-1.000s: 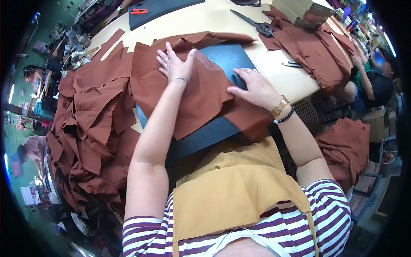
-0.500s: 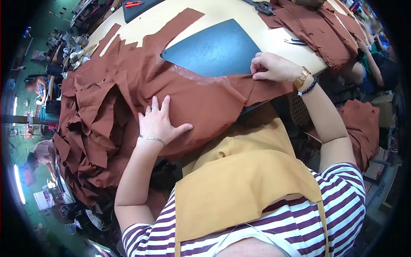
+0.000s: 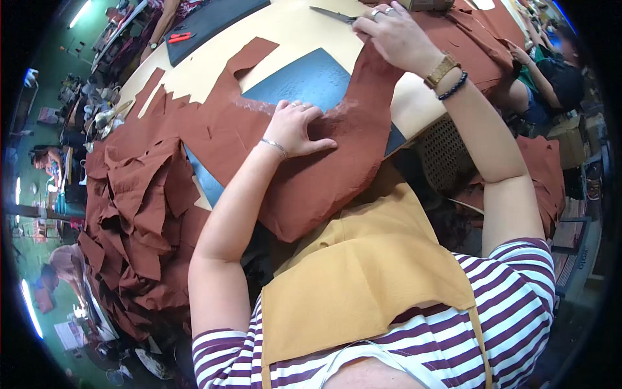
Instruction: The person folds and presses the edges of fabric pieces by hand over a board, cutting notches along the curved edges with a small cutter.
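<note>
Hands (image 3: pixel 299 132) on fabric (image 3: pixel 324 168), cardboard box (image 3: pixel 567 140), contents hidden

A dark board (image 3: pixel 217 26) bears something — a red tool (image 3: pixel 180 39).

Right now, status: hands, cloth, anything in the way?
Left hand open, flat on brown cloth. Right hand grip closed on its far right end. Cloth partly covers blue board. Scissors behind right hand, possible snag.

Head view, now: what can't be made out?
All in the head view:
Shears: handles mostly hidden by the right hand.
Blue board: middle covered by the brown cloth.
Left hand: palm hidden by its own back.
Cardboard box: cut off by the top edge.
</note>
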### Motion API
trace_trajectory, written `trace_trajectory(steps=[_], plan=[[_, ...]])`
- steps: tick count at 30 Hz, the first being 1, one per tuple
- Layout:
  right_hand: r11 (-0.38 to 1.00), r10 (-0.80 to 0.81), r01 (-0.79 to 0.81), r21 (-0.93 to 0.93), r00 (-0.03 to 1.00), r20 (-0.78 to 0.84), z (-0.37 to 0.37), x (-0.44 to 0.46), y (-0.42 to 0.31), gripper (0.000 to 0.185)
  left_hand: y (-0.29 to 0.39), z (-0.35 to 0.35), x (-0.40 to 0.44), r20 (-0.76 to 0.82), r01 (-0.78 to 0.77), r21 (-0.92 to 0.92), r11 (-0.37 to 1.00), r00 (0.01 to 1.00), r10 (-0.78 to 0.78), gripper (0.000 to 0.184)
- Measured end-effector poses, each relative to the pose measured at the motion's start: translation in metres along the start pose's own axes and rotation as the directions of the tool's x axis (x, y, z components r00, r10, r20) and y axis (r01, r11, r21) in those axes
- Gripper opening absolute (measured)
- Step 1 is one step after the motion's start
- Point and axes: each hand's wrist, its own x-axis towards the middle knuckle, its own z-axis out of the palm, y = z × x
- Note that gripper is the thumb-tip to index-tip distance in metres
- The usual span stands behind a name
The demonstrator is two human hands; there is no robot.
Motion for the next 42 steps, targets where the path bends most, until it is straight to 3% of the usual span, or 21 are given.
trace_trajectory(steps=[3,5,7,11,16,18,24,32,35,38,42], plan=[[0.893,0.162,-0.221,0.391,0.970,0.179,0.005,-0.005,-0.037,0.026,0.007,0.007,0.004,-0.034,0.128,-0.050,0.991,0.991,-0.130,0.057],[0.658,0.056,-0.435,0.615,0.843,0.535,0.004,-0.014,-0.063,0.030,0.004,0.014,0.007,0.007,0.203,-0.068,0.977,0.979,-0.204,0.051],[0.505,-0.020,-0.522,0.687,0.789,0.615,0.011,-0.021,-0.080,0.031,0.004,0.013,0.008,0.036,0.217,-0.100,0.971,0.976,-0.215,0.048],[0.572,-0.054,-0.463,0.677,0.802,0.594,0.033,-0.037,-0.084,0.025,0.001,0.010,0.006,-0.050,0.120,-0.117,0.986,0.991,-0.126,0.033],[0.604,-0.016,-0.448,0.659,0.820,0.572,0.033,-0.047,-0.077,0.016,-0.010,0.015,0.001,-0.046,0.100,-0.065,0.993,0.994,-0.103,0.018],[0.589,0.035,-0.409,0.698,0.875,0.483,0.035,-0.057,-0.081,0.015,-0.013,0.012,-0.001,-0.047,0.067,-0.045,0.997,0.997,-0.069,0.018],[0.763,0.036,-0.227,0.605,0.950,0.311,0.033,-0.076,-0.094,0.021,-0.022,0.006,-0.004,-0.039,-0.021,-0.013,1.000,0.999,0.021,0.024],[0.820,-0.014,-0.168,0.547,0.950,0.313,0.033,-0.079,-0.096,0.025,-0.026,0.000,-0.001,0.054,0.087,-0.060,0.994,0.995,-0.084,0.020],[0.845,-0.039,-0.145,0.515,0.944,0.329,0.029,-0.080,-0.099,0.026,-0.032,0.004,-0.007,-0.060,-0.073,0.107,0.992,0.995,0.080,0.023],[0.885,-0.037,-0.142,0.443,0.928,0.371,0.021,-0.075,-0.105,0.028,-0.034,0.009,-0.011,-0.104,-0.128,0.249,0.960,0.982,0.158,0.030],[0.903,0.031,-0.205,0.377,0.908,0.418,0.010,-0.070,-0.117,0.033,-0.032,0.010,-0.013,-0.130,-0.098,0.234,0.967,0.983,0.131,0.032]])
